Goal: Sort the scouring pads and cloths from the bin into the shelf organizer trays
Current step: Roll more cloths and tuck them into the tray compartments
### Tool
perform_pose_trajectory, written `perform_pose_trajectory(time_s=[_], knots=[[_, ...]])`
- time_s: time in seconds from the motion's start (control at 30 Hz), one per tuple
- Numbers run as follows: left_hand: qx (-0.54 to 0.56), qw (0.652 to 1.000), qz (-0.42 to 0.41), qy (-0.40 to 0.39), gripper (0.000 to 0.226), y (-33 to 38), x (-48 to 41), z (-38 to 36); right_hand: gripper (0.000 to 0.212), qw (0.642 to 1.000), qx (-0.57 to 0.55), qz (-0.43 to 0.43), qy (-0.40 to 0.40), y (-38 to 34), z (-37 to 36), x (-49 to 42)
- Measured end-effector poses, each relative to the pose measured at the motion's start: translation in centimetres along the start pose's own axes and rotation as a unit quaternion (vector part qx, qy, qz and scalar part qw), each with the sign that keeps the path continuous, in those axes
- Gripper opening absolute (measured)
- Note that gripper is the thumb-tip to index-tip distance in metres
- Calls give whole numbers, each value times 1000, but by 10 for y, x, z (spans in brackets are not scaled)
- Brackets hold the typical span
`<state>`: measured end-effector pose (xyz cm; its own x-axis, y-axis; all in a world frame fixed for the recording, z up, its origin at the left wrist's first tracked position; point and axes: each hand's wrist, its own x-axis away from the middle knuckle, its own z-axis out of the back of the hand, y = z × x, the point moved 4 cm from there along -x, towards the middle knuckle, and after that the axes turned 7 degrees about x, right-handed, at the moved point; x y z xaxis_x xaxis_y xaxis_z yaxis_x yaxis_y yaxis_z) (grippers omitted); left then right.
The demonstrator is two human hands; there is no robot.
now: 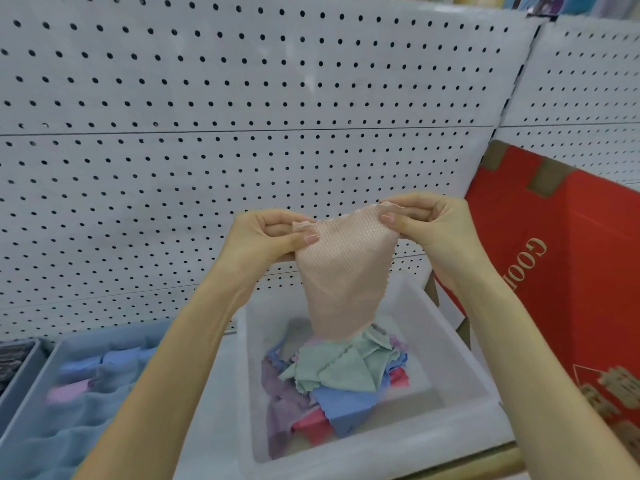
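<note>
The peach cloth (343,271) looks light, limp and softly textured. It should drape rather than hold a shape, so it is best taken by its top corners or edge. It hangs between the hands, above the translucent bin (460,344) just below them. The left hand (273,233) pinches one upper corner between thumb and curled fingers, and the right hand (426,220) pinches the other. More loose cloths, among them a green cloth (346,365), lie in the bin. The blue organizer tray (59,344) sits below and to the left of the left hand.
</note>
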<state>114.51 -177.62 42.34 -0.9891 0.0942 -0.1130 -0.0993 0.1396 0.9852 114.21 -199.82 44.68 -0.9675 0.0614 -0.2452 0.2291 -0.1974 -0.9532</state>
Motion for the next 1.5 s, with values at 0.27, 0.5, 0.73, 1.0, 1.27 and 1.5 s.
perform_pose_trajectory(time_s=[0.27,0.5,0.73,1.0,1.27,1.5], knots=[[6,999,18,27,21,3,0,-1,12,999,-4,-29,-12,4,7,1],[-4,996,-35,86,12,4,5,-4,13,999,-7,-35,-25,9,7,3],[-3,995,-26,92,10,5,2,-5,12,999,13,-32,-21,7,7,3],[48,984,-91,-143,3,37,24,-7,14,951,-129,63,-273,-8,15,18],[86,957,-85,-265,9,41,8,-51,8,934,-161,108,-301,-29,-35,16],[123,951,-89,-269,15,39,6,-47,17,956,-162,178,-170,-33,-35,23]])
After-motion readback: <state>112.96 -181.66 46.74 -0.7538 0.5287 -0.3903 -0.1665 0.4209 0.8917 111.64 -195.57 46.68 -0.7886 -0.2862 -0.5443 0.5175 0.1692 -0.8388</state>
